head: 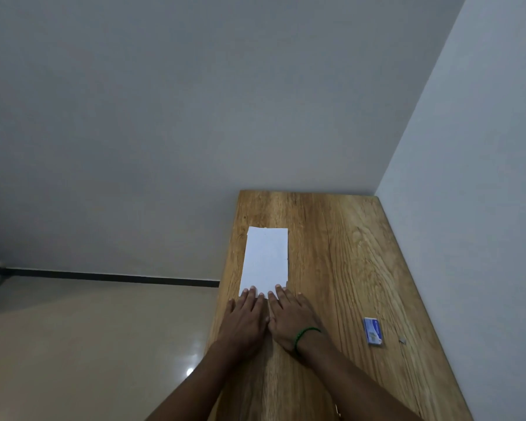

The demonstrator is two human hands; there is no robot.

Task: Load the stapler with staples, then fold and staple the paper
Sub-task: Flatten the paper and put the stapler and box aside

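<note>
Your left hand (246, 320) and right hand (289, 319) lie flat, fingers spread, gripping nothing, covering the paper's (265, 259) near edge. Right: a blurred box (372, 331).

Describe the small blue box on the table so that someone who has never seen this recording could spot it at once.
Start at the wooden table set in the corner of the room and follow its right side, by the wall. The small box lies flat there, apart from the right hand with the green wristband. It is blue and white, far smaller than the white paper under the fingertips.
</note>
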